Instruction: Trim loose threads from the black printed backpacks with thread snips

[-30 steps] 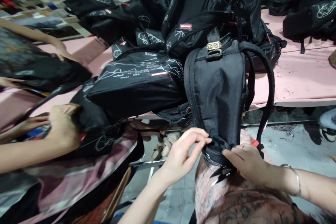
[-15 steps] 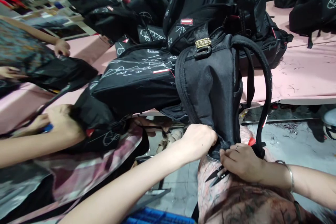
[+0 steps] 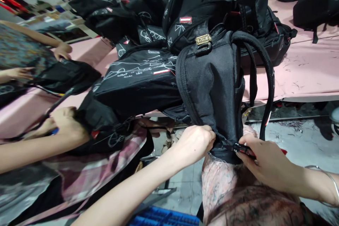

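Note:
A black backpack [image 3: 212, 84] stands tilted over my lap, its lower part resting on my patterned clothing [image 3: 225, 180]. My left hand [image 3: 197, 140] is closed in a pinch on the fabric near the bag's lower edge. From the right, my right hand [image 3: 267, 157] grips black thread snips [image 3: 243, 149], with the blades pointing left against the bottom of the bag. Whether the blades are on a thread is too small to tell. The carry strap [image 3: 268, 67] loops down on the right. A gold buckle tag [image 3: 203, 39] sits near the top.
Black printed backpacks [image 3: 137, 81] are heaped on the pink table [image 3: 304, 74]. At the left, a co-worker's hand [image 3: 66, 123] handles another black bag, and a second person [image 3: 21, 53] works farther back. A blue crate [image 3: 164, 217] lies below on the floor.
My right hand has left the bag's fabric and turned, bringing the snips up from over my lap to the bag's lower edge. My left hand has stayed almost in place.

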`<state>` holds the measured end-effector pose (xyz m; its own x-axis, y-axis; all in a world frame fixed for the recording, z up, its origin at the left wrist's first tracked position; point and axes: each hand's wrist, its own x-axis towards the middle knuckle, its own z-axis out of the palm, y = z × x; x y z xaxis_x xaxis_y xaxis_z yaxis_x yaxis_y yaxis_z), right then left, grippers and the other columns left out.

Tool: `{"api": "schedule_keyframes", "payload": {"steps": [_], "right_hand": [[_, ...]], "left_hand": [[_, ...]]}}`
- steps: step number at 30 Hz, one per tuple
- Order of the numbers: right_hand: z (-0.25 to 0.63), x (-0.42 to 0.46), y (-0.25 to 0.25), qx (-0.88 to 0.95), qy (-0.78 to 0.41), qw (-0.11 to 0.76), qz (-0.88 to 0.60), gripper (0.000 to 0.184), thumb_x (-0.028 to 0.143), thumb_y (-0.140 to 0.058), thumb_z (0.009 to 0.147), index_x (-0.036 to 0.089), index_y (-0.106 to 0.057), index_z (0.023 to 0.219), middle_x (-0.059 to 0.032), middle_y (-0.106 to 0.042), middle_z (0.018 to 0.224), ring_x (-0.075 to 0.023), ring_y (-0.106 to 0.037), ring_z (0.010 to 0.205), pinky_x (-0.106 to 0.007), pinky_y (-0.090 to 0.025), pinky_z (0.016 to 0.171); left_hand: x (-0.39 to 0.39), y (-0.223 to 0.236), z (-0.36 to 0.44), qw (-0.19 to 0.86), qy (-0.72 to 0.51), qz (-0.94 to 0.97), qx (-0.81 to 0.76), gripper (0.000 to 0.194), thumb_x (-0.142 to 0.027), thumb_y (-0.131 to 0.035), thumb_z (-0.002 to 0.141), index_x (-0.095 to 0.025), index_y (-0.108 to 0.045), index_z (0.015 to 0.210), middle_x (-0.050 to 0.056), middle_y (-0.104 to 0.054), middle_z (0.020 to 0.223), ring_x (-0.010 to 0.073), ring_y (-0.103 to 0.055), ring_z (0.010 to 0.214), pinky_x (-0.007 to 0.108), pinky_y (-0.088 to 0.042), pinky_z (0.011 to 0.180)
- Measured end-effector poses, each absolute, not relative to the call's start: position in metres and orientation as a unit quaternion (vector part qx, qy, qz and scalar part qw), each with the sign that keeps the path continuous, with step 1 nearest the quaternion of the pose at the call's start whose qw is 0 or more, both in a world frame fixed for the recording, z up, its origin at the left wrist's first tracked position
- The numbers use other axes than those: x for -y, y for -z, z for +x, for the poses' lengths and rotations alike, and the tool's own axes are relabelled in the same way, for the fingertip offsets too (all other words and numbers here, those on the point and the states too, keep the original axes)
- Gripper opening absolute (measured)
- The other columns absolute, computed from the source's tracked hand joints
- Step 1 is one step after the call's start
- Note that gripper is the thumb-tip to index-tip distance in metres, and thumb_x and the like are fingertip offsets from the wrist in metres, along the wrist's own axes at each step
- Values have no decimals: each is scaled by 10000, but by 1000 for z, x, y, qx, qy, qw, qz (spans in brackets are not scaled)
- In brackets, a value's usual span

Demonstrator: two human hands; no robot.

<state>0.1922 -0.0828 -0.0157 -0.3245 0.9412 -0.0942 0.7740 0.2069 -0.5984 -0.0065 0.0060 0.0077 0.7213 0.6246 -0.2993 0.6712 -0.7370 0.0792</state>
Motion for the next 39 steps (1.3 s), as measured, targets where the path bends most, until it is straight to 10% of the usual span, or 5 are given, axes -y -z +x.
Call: {"api": "schedule_keyframes", "payload": {"steps": [19, 29, 33, 39], "right_hand": [[146, 59, 5, 791, -212, 68, -570, 126, 248, -451, 847, 156, -532, 874, -79, -641, 724, -208, -601, 649, -276, -323, 551], [206, 86, 32, 729, -282, 371, -501, 154, 282, -435, 862, 181, -516, 946, -14, -612, 739, -128, -565, 635, -235, -400, 602], [226, 92, 57, 630, -254, 495, -542, 176, 228, -403, 887, 201, -490, 1038, -38, -603, 844, -139, -566, 725, -253, -437, 656], [249, 88, 68, 421, -202, 710, -528, 222, 361, -398, 906, 198, -474, 1036, -31, -541, 785, -117, -491, 599, -239, -435, 539]], "left_hand": [[-1, -8, -2, 59, 136, 923, -356, 206, -78, -419, 738, -155, -588, 648, 28, -595, 638, 146, -586, 549, 226, -389, 477], [19, 20, -46, 126, -162, 908, -366, 254, -334, -401, 872, -173, -580, 952, 84, -639, 923, 197, -570, 878, 351, -445, 787], [33, 36, -24, 47, -142, 917, -370, 214, -374, -511, 819, -186, -606, 781, 33, -635, 724, 172, -535, 665, 381, -359, 715], [-2, 33, 21, 113, -459, 846, -247, 239, -183, -566, 753, -166, -472, 534, -26, -451, 509, 110, -404, 525, 337, -300, 641]]}}
